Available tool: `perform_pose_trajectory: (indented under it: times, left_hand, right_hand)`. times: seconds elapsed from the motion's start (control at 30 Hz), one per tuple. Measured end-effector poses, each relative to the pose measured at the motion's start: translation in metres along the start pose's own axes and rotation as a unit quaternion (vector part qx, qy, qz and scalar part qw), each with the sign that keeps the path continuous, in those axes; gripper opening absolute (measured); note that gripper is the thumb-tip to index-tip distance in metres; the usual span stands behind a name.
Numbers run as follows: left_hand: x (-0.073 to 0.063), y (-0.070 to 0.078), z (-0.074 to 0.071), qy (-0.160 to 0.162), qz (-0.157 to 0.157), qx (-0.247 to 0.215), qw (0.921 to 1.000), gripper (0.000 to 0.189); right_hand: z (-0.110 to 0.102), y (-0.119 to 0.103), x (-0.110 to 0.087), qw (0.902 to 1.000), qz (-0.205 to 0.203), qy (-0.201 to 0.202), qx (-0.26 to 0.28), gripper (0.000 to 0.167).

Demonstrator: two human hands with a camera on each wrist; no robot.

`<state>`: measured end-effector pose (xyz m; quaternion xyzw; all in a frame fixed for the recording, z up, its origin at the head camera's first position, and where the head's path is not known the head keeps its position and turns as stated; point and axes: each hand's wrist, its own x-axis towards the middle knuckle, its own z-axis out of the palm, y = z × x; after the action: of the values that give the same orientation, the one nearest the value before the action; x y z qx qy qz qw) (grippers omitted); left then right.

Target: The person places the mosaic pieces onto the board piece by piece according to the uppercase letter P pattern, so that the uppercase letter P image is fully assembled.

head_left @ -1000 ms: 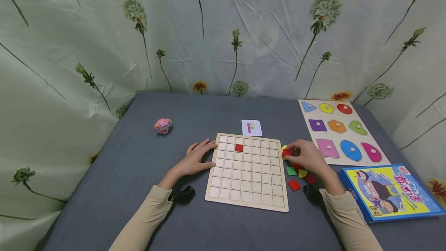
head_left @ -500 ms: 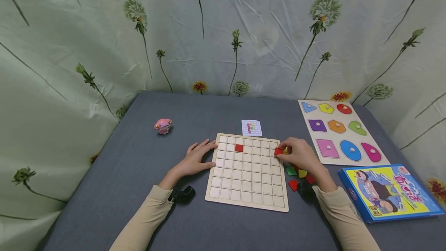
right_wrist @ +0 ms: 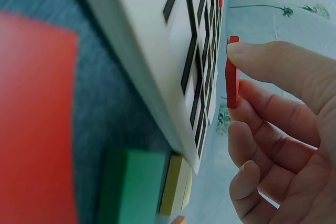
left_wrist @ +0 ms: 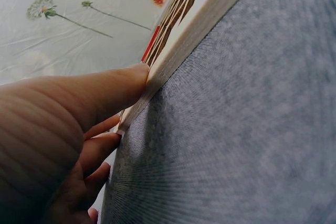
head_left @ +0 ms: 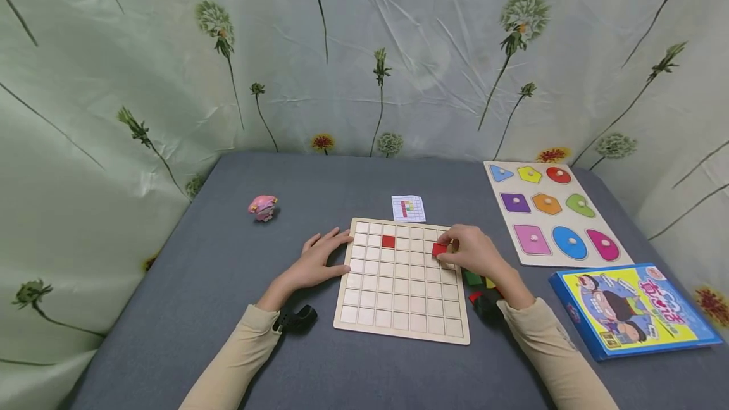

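Observation:
A wooden grid board (head_left: pixel 398 304) lies flat on the table, with one red square tile (head_left: pixel 388 242) in a cell of its upper part. My left hand (head_left: pixel 312 264) rests at the board's left edge, its fingers fairly straight; in the left wrist view the thumb (left_wrist: pixel 121 85) touches the rim. Between thumb and fingers, my right hand (head_left: pixel 475 252) pinches another red square tile (head_left: pixel 438 250) above the board's upper right cells. The right wrist view shows this tile (right_wrist: pixel 232 77) held on edge, apart from the board.
Loose tiles lie right of the board, among them a green one (head_left: pixel 473 278), partly hidden by the right hand. A patterned card (head_left: pixel 408 209) sits behind the board. Further right are a knobbed shape puzzle (head_left: pixel 562 220) and a blue box (head_left: pixel 632 315); a pink figurine (head_left: pixel 263 207) stands left.
My right hand has carried the red tile left, from the loose tiles to over the board's upper right. The left hand has stayed at the board's edge. The head view has shifted slightly.

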<state>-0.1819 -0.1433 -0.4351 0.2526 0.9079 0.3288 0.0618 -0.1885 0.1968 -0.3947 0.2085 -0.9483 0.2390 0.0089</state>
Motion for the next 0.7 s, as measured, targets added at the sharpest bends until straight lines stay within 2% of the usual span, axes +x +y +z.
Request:
perform_pose_trajectory:
  times: [0.3, 0.5, 0.7]
  left_hand:
    - [0.001, -0.001, 0.001, -0.002, -0.005, -0.006, 1.0000, 0.061]
    - [0.002, 0.001, 0.001, -0.006, -0.015, -0.005, 0.9999, 0.062]
    - [0.000, 0.003, -0.001, -0.004, -0.009, -0.006, 0.9999, 0.061]
  right_hand:
    - [0.004, -0.011, 0.007, 0.9996, -0.019, -0.013, 0.017, 0.018]
    - [0.009, -0.017, 0.012, 0.9993, -0.028, -0.021, 0.013, 0.018]
    - [0.012, -0.024, 0.017, 0.9990, -0.038, -0.024, 0.005, 0.017]
